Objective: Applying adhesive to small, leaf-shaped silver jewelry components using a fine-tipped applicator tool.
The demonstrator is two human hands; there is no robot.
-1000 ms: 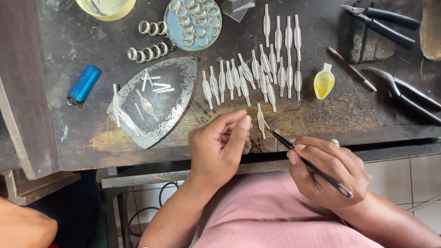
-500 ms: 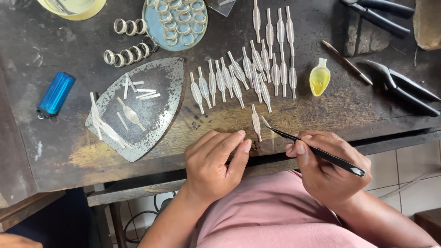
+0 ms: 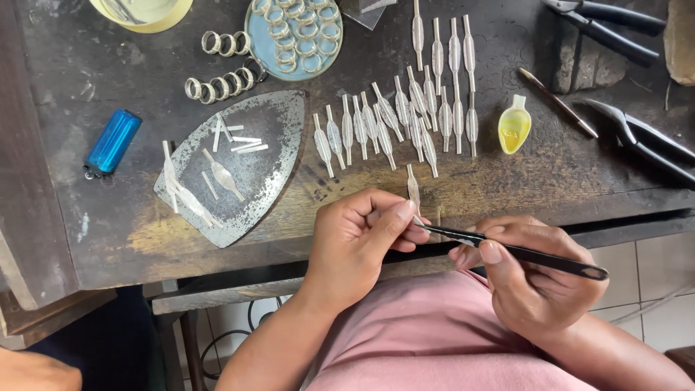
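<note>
My left hand [image 3: 362,235] rests at the front edge of the dark workbench [image 3: 87,239], its thumb and forefinger pinched at the base of one small silver leaf-shaped piece [image 3: 413,187] that stands up from the fingers. Black tweezers [image 3: 521,252] lie in my right hand [image 3: 532,279], their tips meeting that piece at my left fingertips. Beyond them, several more silver leaf pieces [image 3: 405,116] lie in rows on the bench.
A flat iron-shaped metal plate [image 3: 268,156] with silver strips lies to the left, next to a blue lighter [image 3: 112,143]. Silver rings [image 3: 217,83] and a blue dish [image 3: 293,32] of rings sit at the back. A small yellow scoop [image 3: 514,127], a thin rod [image 3: 557,103] and pliers [image 3: 637,137] lie right.
The view has shifted, so the bench appears further right. My left hand has closed its fingers onto the silver piece, and the tweezers' tips have moved in against it.
</note>
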